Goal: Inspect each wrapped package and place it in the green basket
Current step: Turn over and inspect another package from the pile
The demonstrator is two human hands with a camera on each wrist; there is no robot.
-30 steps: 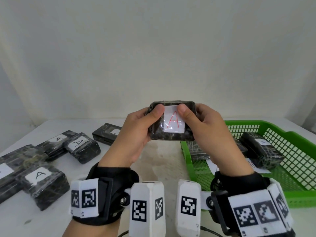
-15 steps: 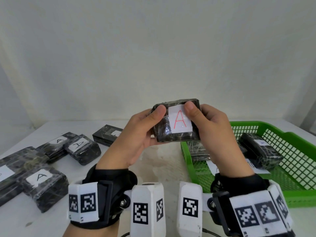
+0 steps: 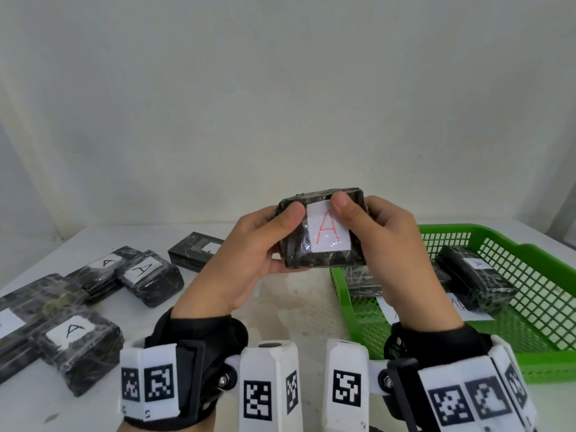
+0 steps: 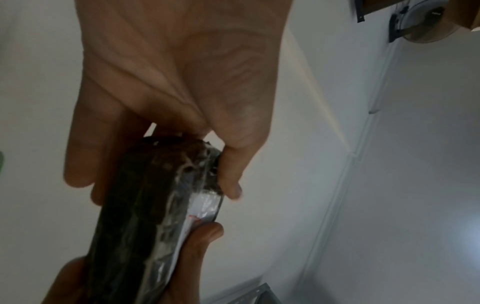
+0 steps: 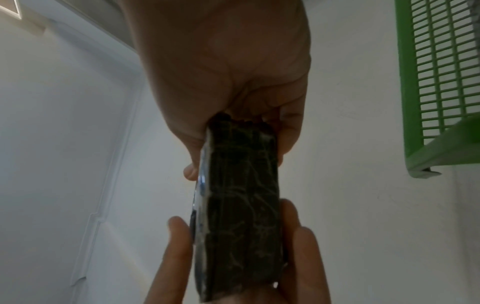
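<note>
table (image 3: 299, 300): white top, carries everything. I read it as sorted in two: unchecked stock on my left, basket on my right.
basket (image 3: 498, 241): green mesh, sits on the table just right of my hands, so the drop is short. Already holds at least two wrapped pkgs plus a loose white paper sheet (image 3: 467, 310) on its floor.
waiting pile (image 3: 78, 335): dark wrapped pkgs w/ white "A" labels, left side of the table, well apart from the basket. Not yet inspected, I judge.
package in hand (image 3: 321, 235): held up in the air between both hands, above the gap between pile and basket, label face tilted toward my head cam. Makes sense: that's the inspect pose, label readable.
left hand (image 3: 249, 260): clamped on the pkg's left end, thumb on the front face beside the label, fingers behind. Left wrist cam shows the fingers (image 4: 80, 164) fairly straight along the back.
right hand (image 3: 396, 257): clamped on the right end, thumb on the label's top right corner, fingers behind the pkg.
label (image 3: 327, 232): white slip under clear wrap, red "A", mostly uncovered btwn the two thumbs.
step: inspect phase, I judge; placing not yet done.
</note>
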